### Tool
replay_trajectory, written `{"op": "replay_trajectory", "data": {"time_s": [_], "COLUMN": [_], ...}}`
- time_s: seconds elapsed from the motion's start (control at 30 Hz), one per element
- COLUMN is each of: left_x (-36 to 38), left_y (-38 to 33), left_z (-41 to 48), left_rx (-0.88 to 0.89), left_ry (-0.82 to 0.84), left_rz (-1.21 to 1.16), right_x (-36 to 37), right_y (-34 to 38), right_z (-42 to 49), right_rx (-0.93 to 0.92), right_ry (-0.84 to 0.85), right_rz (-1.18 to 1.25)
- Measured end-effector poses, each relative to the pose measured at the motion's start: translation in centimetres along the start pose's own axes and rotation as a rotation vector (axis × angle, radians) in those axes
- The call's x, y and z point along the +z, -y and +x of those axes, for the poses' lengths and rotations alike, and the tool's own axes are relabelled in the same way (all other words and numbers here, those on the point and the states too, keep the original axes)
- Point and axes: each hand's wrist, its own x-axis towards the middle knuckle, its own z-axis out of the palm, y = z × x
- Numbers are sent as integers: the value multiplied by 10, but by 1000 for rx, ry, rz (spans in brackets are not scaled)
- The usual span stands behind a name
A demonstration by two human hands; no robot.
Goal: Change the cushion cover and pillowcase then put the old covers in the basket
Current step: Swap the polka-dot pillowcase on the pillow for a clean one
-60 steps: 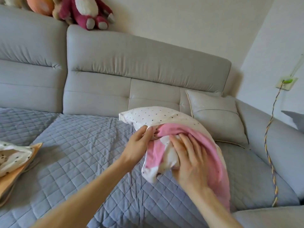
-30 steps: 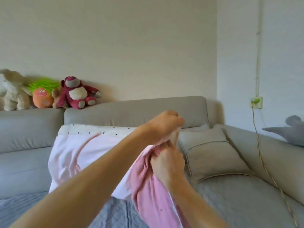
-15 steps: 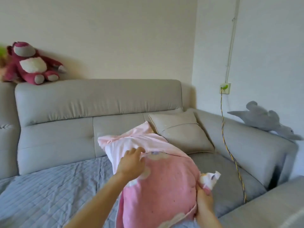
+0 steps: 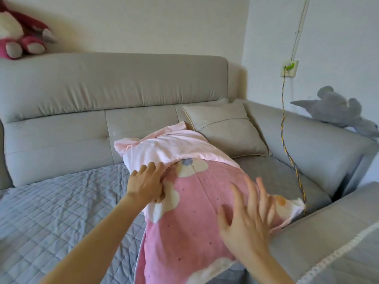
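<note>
A plumply filled pink pillowcase (image 4: 196,212), patterned with white cloud shapes and paler pink at its far end, lies lengthwise at the centre of a grey sofa (image 4: 114,85), resting on the sofa's quilted cover (image 4: 51,212). At the case's 9 o'clock edge the person's left hand (image 4: 145,185) grips the fabric, fingers (image 4: 151,167) curled over the seam where pale pink meets dark. The right hand (image 4: 248,218) is over the case at 4 o'clock, fingers (image 4: 252,187) released and spread wide; blur hides whether they press down. A grey cushion (image 4: 225,130) leans in the sofa corner at 1 o'clock. A cable (image 4: 283,119) drops from a wall socket (image 4: 289,68) at 2 o'clock, near a grey plush toy (image 4: 338,111). A red plush toy (image 4: 18,35) sits on the backrest at 10 o'clock.
</note>
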Motion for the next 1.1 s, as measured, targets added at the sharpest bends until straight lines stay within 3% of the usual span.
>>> {"op": "replay_trajectory", "data": {"time_s": [0.07,0.17,0.4,0.53,0.63,0.67,0.73,0.9,1.0,1.1], "left_x": [-8,-10,-23,-30,-37,-39,-35,-26,-38,-49], "left_y": [3,21,50,58,51,45,27,14,18,14], "left_z": [13,25,31,27,23,21,18,14,21,20], "left_rx": [-7,-46,-93,-193,-268,-279,-199,-66,101,297], "left_ry": [89,229,204,239,270,258,210,6,-224,-444], "left_rz": [8,-65,-713,-964,-1100,-1091,-857,-108,175,241], "right_x": [8,23,91,114,112,112,106,92,90,81], "right_y": [9,10,-14,-15,-3,-1,0,-25,-34,-36], "right_z": [5,34,134,151,167,172,180,179,176,172], "right_rx": [-88,-69,68,-7,78,119,137,-151,-267,-413], "right_ry": [131,262,589,483,448,474,534,602,392,198], "right_rz": [40,129,119,-38,189,312,458,181,2,-51]}}
